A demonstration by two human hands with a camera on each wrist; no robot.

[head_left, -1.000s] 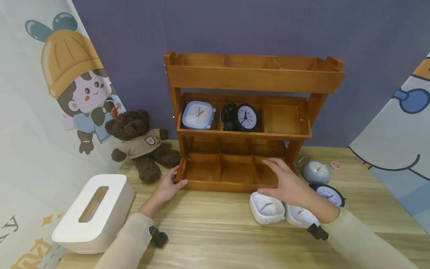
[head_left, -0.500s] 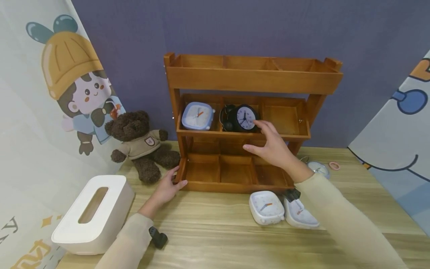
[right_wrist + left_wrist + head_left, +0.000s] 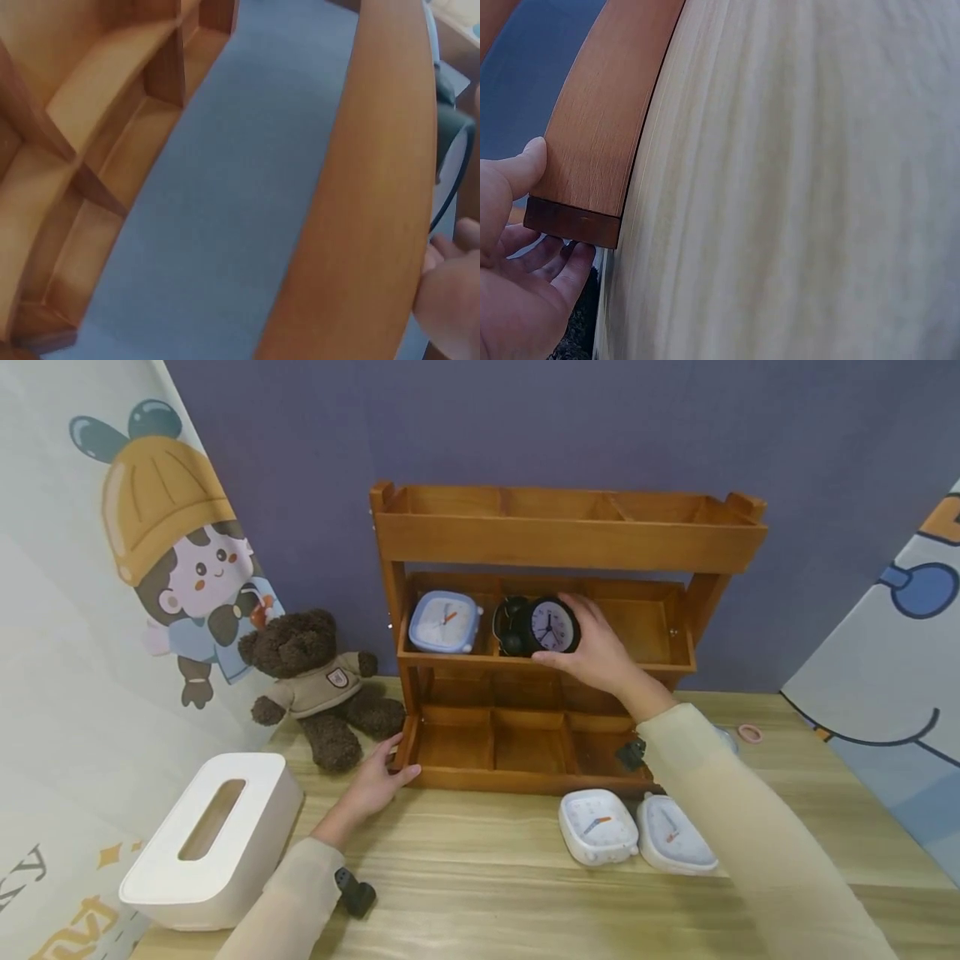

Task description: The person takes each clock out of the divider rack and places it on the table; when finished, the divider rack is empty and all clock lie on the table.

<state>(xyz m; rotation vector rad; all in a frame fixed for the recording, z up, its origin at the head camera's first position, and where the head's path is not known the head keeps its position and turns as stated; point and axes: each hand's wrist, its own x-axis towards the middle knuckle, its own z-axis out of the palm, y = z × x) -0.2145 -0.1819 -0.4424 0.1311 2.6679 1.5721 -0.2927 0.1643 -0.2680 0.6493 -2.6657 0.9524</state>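
Note:
A brown wooden three-tier shelf [image 3: 570, 542] with divided compartments stands against the dark wall. In its middle tier, a round black alarm clock [image 3: 553, 627] lies tilted in the centre compartment. My right hand [image 3: 600, 653] grips that clock by its right side, thumb along the lower rim; the right wrist view catches its dark edge [image 3: 454, 135] beside the fingers. A blue square alarm clock [image 3: 442, 622] sits in the left compartment. At the shelf's lower left corner, my left hand [image 3: 375, 787] holds the bottom tier's end, the thumb on one face and the fingers round the other.
Two white alarm clocks [image 3: 597, 828] lie on the table before the shelf, the second [image 3: 675, 835] partly behind my right sleeve. A teddy bear [image 3: 322, 685] leans at the left, behind a white tissue box [image 3: 266, 793]. A pink ring [image 3: 749, 732] lies at the right.
My right hand has moved up and left from above the bottom tier to the middle tier and taken hold of the black alarm clock. My left hand has stayed at the shelf's corner.

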